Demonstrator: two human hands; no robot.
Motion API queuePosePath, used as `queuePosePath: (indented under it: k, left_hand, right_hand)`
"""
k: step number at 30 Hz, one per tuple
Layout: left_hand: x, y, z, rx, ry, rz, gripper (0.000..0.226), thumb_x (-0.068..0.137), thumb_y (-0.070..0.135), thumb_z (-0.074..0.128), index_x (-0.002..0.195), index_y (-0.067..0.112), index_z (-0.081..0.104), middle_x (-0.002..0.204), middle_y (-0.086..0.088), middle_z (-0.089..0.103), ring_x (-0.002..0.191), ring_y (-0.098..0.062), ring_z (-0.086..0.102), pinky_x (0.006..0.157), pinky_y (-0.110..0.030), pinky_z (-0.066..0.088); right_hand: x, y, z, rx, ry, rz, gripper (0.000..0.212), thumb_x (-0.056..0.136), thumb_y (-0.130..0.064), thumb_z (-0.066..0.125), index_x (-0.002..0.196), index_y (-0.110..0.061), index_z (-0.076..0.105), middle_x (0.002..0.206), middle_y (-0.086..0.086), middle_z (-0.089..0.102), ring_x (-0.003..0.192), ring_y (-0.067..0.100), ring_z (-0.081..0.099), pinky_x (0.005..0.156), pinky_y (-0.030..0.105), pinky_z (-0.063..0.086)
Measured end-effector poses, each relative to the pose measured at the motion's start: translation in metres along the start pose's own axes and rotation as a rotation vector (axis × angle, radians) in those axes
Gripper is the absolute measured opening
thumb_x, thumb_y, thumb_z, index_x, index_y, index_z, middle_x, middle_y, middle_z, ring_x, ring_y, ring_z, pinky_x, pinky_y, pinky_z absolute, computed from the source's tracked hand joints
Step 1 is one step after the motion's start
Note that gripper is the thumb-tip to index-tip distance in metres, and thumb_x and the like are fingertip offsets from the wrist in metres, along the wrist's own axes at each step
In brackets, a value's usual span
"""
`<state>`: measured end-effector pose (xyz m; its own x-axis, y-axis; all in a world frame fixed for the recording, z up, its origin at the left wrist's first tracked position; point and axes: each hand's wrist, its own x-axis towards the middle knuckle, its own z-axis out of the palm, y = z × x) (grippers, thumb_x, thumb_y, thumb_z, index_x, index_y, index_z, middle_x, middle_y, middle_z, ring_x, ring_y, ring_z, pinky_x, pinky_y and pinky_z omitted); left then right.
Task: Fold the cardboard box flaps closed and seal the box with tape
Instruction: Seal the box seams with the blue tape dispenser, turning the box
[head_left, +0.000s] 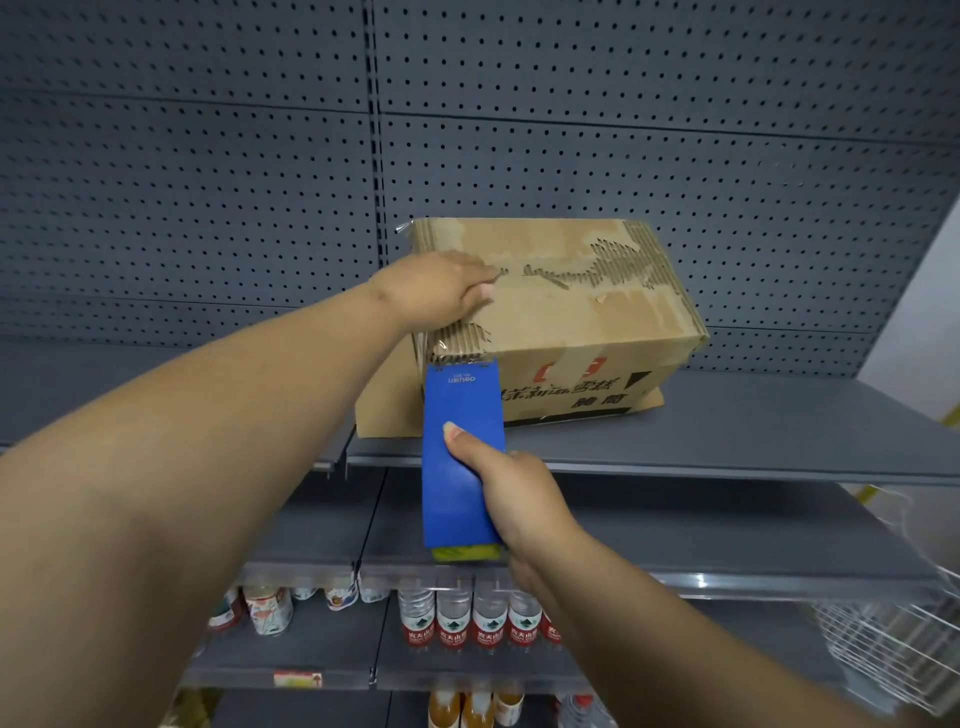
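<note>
A worn cardboard box (571, 312) with torn top paper and its flaps folded shut sits on a grey shelf (727, 431). My left hand (441, 293) presses flat on the box's top near its left edge, fingers over clear tape. My right hand (511, 499) grips a blue tape dispenser (460, 457), thumb on its flat face. The dispenser's front end touches the box's near top edge, below my left hand. A strip of clear tape (423, 343) runs down the box's front left corner.
A dark pegboard wall (208, 182) backs the shelf. Lower shelves hold water bottles (488, 618), cans (267, 608) and orange drink bottles (475, 709). A white wire basket (893, 649) stands at the lower right.
</note>
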<state>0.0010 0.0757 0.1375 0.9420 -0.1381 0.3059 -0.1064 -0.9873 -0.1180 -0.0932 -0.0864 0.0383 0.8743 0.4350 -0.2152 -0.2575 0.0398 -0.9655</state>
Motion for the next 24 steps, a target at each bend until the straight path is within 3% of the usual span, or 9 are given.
queuePosePath:
  k: [2, 6, 16, 24]
  left_hand:
    - [-0.005, 0.001, -0.003, 0.007, -0.144, -0.042, 0.050, 0.098, 0.047, 0.019, 0.146, 0.037, 0.012, 0.157, -0.005, 0.009, 0.144, -0.025, 0.008, 0.116, -0.038, 0.006]
    - [-0.003, 0.000, 0.001, 0.095, -0.256, -0.073, 0.054, 0.090, 0.064, 0.011, 0.141, 0.051, -0.002, 0.156, -0.006, -0.012, 0.144, -0.028, -0.008, 0.115, -0.042, -0.005]
    - [0.005, 0.007, 0.002, 0.102, -0.284, -0.103, 0.057, 0.089, 0.066, 0.014, 0.141, 0.051, -0.002, 0.157, -0.003, -0.012, 0.144, -0.027, -0.008, 0.115, -0.041, -0.005]
    - [0.000, 0.012, 0.002, 0.123, -0.273, -0.113, 0.057, 0.089, 0.066, 0.015, 0.141, 0.051, 0.000, 0.157, -0.003, -0.011, 0.144, -0.028, -0.008, 0.115, -0.042, -0.004]
  right_hand:
    - [0.002, -0.001, 0.003, -0.014, -0.001, -0.007, 0.020, 0.082, -0.040, 0.068, 0.083, -0.020, 0.067, 0.099, 0.005, 0.073, 0.092, 0.025, 0.069, 0.084, 0.038, 0.057]
    - [0.006, -0.004, 0.008, -0.040, 0.016, -0.016, 0.025, 0.081, -0.042, 0.068, 0.088, -0.017, 0.068, 0.101, 0.007, 0.073, 0.093, 0.026, 0.069, 0.088, 0.043, 0.056]
    - [-0.006, -0.003, -0.006, -0.079, 0.035, -0.088, 0.029, 0.081, -0.041, 0.068, 0.092, -0.015, 0.069, 0.098, 0.006, 0.073, 0.091, 0.024, 0.069, 0.084, 0.041, 0.057]
    - [-0.019, 0.001, -0.011, -0.032, 0.024, -0.093, 0.019, 0.081, -0.037, 0.069, 0.076, -0.019, 0.067, 0.083, 0.002, 0.071, 0.083, 0.025, 0.069, 0.081, 0.041, 0.056]
